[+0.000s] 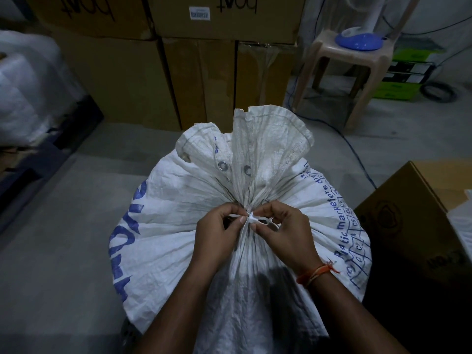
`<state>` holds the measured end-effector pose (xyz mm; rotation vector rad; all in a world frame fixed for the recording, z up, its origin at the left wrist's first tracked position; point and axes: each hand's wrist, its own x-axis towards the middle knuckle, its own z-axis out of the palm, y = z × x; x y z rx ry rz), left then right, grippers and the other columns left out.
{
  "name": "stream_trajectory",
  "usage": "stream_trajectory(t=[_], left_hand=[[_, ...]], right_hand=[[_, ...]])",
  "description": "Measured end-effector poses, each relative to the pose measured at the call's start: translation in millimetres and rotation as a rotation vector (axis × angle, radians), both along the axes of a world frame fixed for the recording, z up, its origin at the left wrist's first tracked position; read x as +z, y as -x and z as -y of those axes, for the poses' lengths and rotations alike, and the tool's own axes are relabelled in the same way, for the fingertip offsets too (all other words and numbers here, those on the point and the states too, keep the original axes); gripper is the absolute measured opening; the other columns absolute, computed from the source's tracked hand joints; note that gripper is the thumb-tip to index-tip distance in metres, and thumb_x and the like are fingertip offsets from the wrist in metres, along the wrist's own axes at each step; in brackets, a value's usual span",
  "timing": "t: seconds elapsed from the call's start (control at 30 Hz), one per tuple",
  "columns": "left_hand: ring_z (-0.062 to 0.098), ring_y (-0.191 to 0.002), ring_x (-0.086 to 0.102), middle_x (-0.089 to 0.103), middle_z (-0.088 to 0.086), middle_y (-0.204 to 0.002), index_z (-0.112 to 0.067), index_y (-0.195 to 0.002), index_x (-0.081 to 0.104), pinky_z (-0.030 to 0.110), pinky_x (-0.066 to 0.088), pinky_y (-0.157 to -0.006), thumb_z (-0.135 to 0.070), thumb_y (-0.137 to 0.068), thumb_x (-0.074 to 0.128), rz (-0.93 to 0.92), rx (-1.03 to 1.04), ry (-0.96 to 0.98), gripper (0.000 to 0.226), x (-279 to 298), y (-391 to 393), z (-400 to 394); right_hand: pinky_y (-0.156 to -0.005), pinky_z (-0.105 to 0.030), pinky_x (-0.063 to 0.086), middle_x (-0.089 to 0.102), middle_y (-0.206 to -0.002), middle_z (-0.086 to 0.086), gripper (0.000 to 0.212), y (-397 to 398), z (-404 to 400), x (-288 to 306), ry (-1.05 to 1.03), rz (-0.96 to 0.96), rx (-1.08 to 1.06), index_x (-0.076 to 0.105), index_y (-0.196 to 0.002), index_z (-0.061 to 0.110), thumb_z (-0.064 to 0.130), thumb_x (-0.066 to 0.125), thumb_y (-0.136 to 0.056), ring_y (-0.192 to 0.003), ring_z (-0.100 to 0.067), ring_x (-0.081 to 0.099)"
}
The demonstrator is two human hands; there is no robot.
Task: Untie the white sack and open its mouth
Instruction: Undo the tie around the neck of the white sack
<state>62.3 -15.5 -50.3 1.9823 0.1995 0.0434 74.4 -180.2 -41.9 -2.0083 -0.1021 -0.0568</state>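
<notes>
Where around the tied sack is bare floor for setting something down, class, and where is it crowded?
Bare floor lies left of the white sack, and between its frilled top and the stacked cartons. Right is crowded: an open carton stands close there, with a stool and cable beyond.

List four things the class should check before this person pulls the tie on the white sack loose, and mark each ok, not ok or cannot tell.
1. Both hands on the tie: left hand and right hand pinch the white tie: ok.
2. Knot in plain sight: partly hidden by fingers: cannot tell.
3. Neck of the white sack already loose: bunched tight under the tie: not ok.
4. Space around the sack: cardboard box close on its right: cannot tell.
</notes>
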Motion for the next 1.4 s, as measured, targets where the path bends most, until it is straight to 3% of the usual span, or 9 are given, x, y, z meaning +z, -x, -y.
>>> stream_trajectory(t=[0.23, 0.4, 0.57, 0.77, 1.2, 1.4], left_hand=[[0.000, -0.081, 0.073, 0.079, -0.011, -0.085, -0.025, -0.089, 0.078, 0.020, 0.055, -0.075, -0.016, -0.092, 0.074, -0.007, 0.000, 0.017, 0.011, -0.7, -0.2, 1.0], [0.009, -0.079, 0.074, 0.079, -0.005, -0.086, -0.024, -0.092, 0.076, 0.032, 0.059, -0.075, -0.018, -0.092, 0.075, -0.013, 0.021, 0.063, 0.006, -1.4, 0.7, -0.1], [0.006, -0.086, 0.074, 0.079, -0.007, -0.088, -0.023, -0.092, 0.074, 0.032, 0.058, -0.081, -0.017, -0.091, 0.075, -0.007, 0.038, 0.059, 0.006, -3.0, -0.5, -1.9], [0.006, -0.083, 0.073, 0.078, -0.006, -0.085, -0.023, -0.089, 0.075, 0.027, 0.055, -0.077, -0.015, -0.091, 0.074, -0.011, 0.024, 0.061, 0.008, -5.0, -2.0, -2.2], [0.010, -0.084, 0.075, 0.079, -0.004, -0.086, -0.025, -0.090, 0.076, 0.035, 0.060, -0.081, -0.018, -0.092, 0.074, -0.036, 0.004, 0.101, 0.007, -2.0, -0.1, 0.5], [0.006, -0.074, 0.072, 0.079, -0.004, -0.085, -0.021, -0.093, 0.076, 0.023, 0.052, -0.070, -0.015, -0.092, 0.074, -0.031, 0.033, 0.091, 0.007, -1.6, -1.9, -7.6]], right_hand=[[-0.070, -0.030, 0.054, 0.070, -0.074, 0.008, 0.014, 2.7, -4.4, -0.4, 0.120, 0.069, 0.025, 0.067, -0.081, 0.022, 0.019, 0.080, -0.075, -0.073, -0.007, 0.066], [-0.068, -0.023, 0.053, 0.073, -0.073, 0.008, 0.012, 2.2, -3.9, 1.2, 0.089, 0.094, -0.012, 0.072, -0.079, 0.020, 0.016, 0.083, -0.077, -0.073, -0.007, 0.068], [-0.066, -0.014, 0.050, 0.074, -0.073, 0.008, 0.013, 1.8, -3.8, 1.5, 0.061, 0.078, -0.014, 0.073, -0.078, 0.020, 0.012, 0.084, -0.077, -0.071, -0.005, 0.068], [-0.066, -0.013, 0.051, 0.074, -0.074, 0.007, 0.014, 1.9, -3.3, 1.8, 0.046, 0.063, -0.012, 0.074, -0.079, 0.020, 0.012, 0.085, -0.077, -0.073, -0.006, 0.069], [-0.063, -0.005, 0.043, 0.073, -0.071, 0.007, 0.014, 2.7, -2.8, 4.2, 0.044, 0.058, -0.016, 0.074, -0.078, 0.017, 0.010, 0.085, -0.076, -0.068, 0.002, 0.065], [-0.064, -0.005, 0.043, 0.073, -0.071, 0.009, 0.013, 1.8, -2.5, 3.6, 0.059, 0.058, -0.026, 0.074, -0.079, 0.018, 0.012, 0.085, -0.075, -0.069, 0.002, 0.065]])
